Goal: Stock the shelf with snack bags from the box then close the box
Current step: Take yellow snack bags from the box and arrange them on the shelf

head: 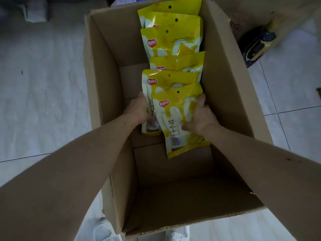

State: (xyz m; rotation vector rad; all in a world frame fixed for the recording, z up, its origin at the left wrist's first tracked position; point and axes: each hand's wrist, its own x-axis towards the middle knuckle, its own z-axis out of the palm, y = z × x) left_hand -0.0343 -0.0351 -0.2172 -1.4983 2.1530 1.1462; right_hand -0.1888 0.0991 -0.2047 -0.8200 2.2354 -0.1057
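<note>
A large open cardboard box stands on the floor below me. Several yellow-and-white snack bags lie in a row along its right side, running from the far end toward me. My left hand grips the left edge of the second-nearest snack bag. My right hand grips the right edge of the nearest snack bag, which overlaps the other one. Both hands are deep inside the box. The near half of the box bottom is bare cardboard.
The box flaps stand upright around the opening. Pale floor tiles surround the box. A dark object with a gold edge lies on the floor at the upper right. My white shoes show at the box's near edge.
</note>
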